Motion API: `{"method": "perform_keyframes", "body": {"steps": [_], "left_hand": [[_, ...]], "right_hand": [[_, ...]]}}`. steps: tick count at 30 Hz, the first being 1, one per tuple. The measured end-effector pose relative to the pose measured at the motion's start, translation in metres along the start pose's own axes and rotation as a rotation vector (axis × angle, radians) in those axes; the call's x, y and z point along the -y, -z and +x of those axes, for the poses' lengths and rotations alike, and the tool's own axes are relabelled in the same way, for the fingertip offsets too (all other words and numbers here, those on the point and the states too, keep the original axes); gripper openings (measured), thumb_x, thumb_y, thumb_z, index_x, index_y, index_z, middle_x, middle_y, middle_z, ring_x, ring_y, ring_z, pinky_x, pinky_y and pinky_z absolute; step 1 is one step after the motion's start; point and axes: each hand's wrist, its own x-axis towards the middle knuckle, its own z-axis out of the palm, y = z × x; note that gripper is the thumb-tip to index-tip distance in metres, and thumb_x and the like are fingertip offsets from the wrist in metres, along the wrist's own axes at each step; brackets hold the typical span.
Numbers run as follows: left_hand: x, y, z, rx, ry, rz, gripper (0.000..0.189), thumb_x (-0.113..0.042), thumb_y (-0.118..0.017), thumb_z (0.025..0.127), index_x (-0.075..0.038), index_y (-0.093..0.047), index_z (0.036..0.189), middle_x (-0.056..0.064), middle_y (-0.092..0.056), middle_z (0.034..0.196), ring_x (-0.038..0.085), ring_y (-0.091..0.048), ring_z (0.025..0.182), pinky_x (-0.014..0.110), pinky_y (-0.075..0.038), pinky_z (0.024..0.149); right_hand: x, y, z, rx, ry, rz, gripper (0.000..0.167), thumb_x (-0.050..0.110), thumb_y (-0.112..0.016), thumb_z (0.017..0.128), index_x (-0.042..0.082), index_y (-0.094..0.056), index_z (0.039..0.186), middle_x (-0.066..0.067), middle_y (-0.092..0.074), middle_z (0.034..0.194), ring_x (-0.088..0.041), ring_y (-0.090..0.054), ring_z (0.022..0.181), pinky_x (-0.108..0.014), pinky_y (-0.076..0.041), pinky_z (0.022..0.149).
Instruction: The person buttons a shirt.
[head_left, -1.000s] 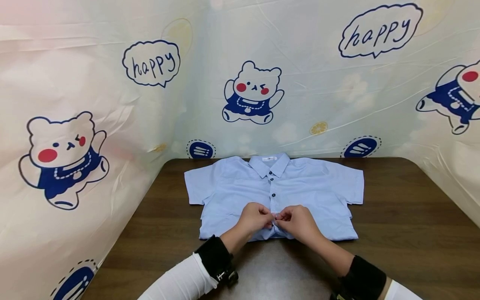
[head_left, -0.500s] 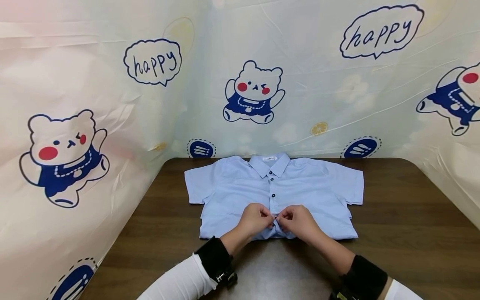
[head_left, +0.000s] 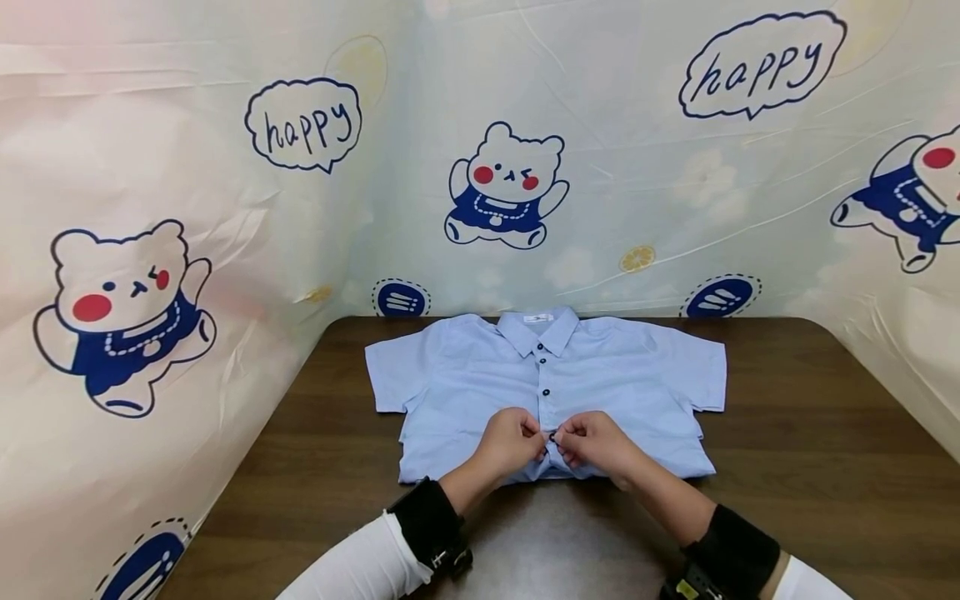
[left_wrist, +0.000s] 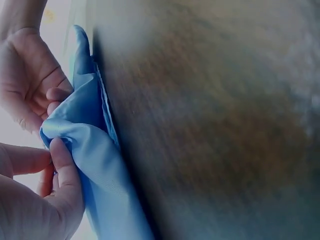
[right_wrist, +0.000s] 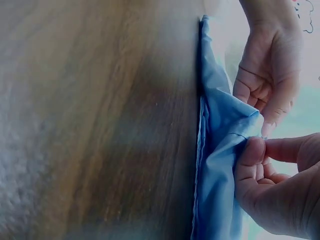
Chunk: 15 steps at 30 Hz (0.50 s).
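Note:
A light blue short-sleeved shirt [head_left: 472,375] lies front up on the table, collar toward the back and its lower part folded under. Dark buttons [head_left: 546,392] run down the front placket. At the placket near the front fold, my left hand [head_left: 510,442] pinches the fabric between thumb and forefinger. Close on the other side, my right hand [head_left: 597,446] pinches the placket beside a dark button [head_left: 552,437]. Both wrist views show the cloth raised in a ridge between the fingertips. Whether the button is through its hole is hidden by the fingers.
The brown wooden table [head_left: 787,417] extends around the shirt on both sides and in front. A pale curtain [head_left: 637,167] printed with bears and the word "happy" hangs behind and along the sides. Each wrist wears a black band [head_left: 427,521].
Both hands stay at the same spot on the placket, with small finger movements. The dark button by the right fingertips shows more clearly now.

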Motion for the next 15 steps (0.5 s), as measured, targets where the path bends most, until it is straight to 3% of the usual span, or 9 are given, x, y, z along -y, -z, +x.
{"method": "perform_keyframes", "body": {"steps": [10,15], "left_hand": [[0.0022,-0.0013,0.0003,0.002,0.019,-0.027,0.012,0.003,-0.068,0.088,0.004,-0.061,0.077,0.008,-0.065,0.064,0.017,-0.062,0.055,0.025,-0.05,0.052],[0.0063,0.0055,0.0,0.038,0.009,0.003,0.009,0.0,-0.07,0.086,0.002,-0.066,0.079,0.006,-0.066,0.066,0.013,-0.062,0.056,0.024,-0.05,0.053]], "right_hand": [[0.0,-0.0002,-0.0006,0.041,-0.017,0.068,0.017,-0.002,-0.052,0.096,-0.015,-0.06,0.088,-0.002,-0.058,0.071,-0.01,-0.054,0.062,-0.023,-0.05,0.058],[-0.0031,0.0017,-0.0019,0.014,0.015,-0.05,0.015,0.002,-0.058,0.094,-0.01,-0.063,0.088,-0.002,-0.059,0.07,-0.011,-0.055,0.063,-0.026,-0.051,0.059]]}}
